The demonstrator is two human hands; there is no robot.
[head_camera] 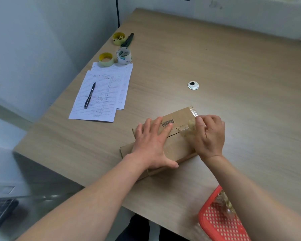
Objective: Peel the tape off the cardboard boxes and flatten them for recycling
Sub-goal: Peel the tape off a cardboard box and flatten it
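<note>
- A flat cardboard box (170,136) lies on the wooden table (233,66), lower centre of the frame, barcode label facing up.
- The left hand (151,141) rests palm-down on the box — fingers straight and spread, thumb out toward the near edge.
- The right hand (209,134) sits at the box's right end; its curled fingers pinch a strip of clear tape (186,127) partly lifted from the seam.
- A red basket (219,221) at the lower right edge holds crumpled clear tape.
- Upper left of the box: lined paper sheets (101,94) with a pen (90,95) on top.
- Beyond the sheets — tape rolls (115,57) and a yellow tape dispenser (119,38).
</note>
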